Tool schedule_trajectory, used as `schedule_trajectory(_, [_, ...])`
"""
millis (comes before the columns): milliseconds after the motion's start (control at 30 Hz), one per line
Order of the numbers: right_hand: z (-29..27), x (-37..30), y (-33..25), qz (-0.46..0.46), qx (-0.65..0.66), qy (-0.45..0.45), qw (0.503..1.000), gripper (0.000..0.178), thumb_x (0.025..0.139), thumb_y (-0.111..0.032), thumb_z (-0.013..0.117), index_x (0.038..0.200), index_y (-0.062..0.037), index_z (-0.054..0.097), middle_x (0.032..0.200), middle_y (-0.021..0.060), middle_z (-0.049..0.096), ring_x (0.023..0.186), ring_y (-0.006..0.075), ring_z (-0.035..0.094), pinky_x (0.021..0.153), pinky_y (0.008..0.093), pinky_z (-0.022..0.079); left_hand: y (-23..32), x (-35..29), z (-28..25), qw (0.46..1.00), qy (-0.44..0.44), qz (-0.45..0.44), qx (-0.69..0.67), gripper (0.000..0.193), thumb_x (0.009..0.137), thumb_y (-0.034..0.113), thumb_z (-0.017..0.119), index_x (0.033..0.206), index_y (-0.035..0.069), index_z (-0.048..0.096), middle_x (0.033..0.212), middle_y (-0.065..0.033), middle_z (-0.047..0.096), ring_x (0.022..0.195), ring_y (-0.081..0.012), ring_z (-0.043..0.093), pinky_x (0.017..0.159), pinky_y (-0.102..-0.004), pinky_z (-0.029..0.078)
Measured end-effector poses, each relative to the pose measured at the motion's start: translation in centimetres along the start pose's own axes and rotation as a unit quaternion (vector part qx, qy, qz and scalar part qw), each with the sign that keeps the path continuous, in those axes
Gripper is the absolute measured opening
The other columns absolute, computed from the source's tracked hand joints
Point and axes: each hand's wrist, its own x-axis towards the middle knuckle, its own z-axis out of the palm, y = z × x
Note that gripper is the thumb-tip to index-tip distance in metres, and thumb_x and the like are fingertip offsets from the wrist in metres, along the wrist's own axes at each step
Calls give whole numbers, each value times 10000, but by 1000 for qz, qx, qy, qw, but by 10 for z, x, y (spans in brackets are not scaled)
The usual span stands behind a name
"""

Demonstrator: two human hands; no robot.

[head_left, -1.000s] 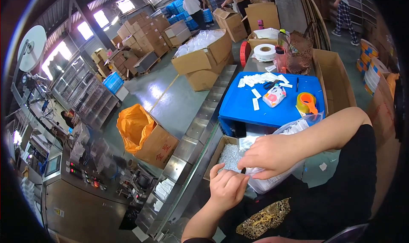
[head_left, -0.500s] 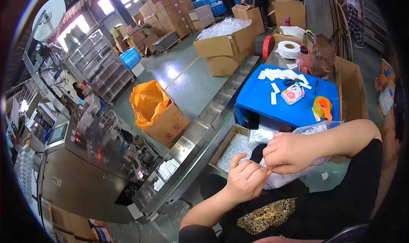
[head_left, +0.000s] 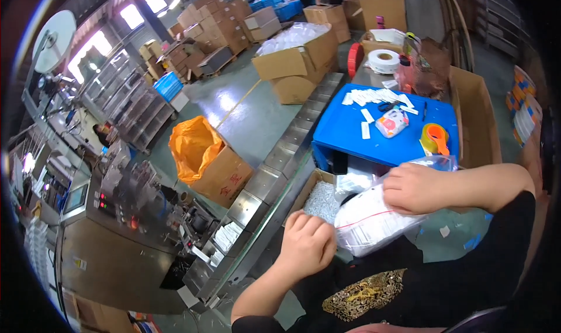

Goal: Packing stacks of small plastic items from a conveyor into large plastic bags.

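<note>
A clear plastic bag (head_left: 374,223) with a red line across it lies over my lap, filled with white pieces. My right hand (head_left: 416,188) is closed on the bag's upper right part, its fingers curled over the plastic. Beside the bag's left end, my left hand (head_left: 306,243) is closed in a loose fist, and its fingertips are hidden. Whatever it holds, if anything, does not show. An open carton (head_left: 321,197) of small whitish pieces stands just beyond my left hand.
A blue table-like surface (head_left: 374,139) carries white slips (head_left: 374,97), scissors (head_left: 388,106), a small packet (head_left: 392,122) and a tape dispenser (head_left: 435,139). To the left run a metal conveyor (head_left: 274,172) and a machine (head_left: 117,239). An orange-lined carton (head_left: 222,175) stands beyond them.
My hands were together, fingertips meeting above the bag. They have moved apart, the left one leftward, the right one rightward onto the bag, which now shows more fully. The view has shifted slightly.
</note>
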Motion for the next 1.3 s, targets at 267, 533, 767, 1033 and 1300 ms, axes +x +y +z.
schedule_trajectory(267, [14,19,-4,-71,27,93,993,131,761,-226,593,796,-107,552,838,45,563,804,194,540,653,310,409,17,25,20,991,-83,77,73,74,728,131,537,717,97,472,678,-48,471,653,-212,499,641,-330,394])
schedule_trajectory(533, [-7,29,-20,-56,79,38,995,210,778,-279,598,754,-78,542,777,61,528,746,229,530,659,346,424,25,32,33,993,74,87,13,96,716,101,587,728,72,496,646,-49,467,590,-220,491,562,-343,390])
schedule_trajectory(767, [16,22,-14,-33,101,104,989,135,778,-213,598,737,-94,549,768,48,524,747,222,513,660,338,415,24,24,32,999,39,20,-28,105,727,110,608,761,62,520,673,-58,494,609,-232,500,579,-340,400])
schedule_trajectory(1033, [5,28,-21,-34,108,85,990,146,775,-214,590,762,-75,548,779,63,531,771,237,521,683,340,419,21,16,40,997,53,28,-41,113,713,69,618,783,45,532,684,-70,503,619,-236,504,567,-335,397])
schedule_trajectory(1300, [10,31,-20,-31,173,63,982,166,789,-226,571,767,-66,531,803,74,526,801,247,519,690,361,416,19,16,36,995,48,50,-73,124,703,36,610,815,31,557,691,-76,517,609,-240,501,563,-340,395])
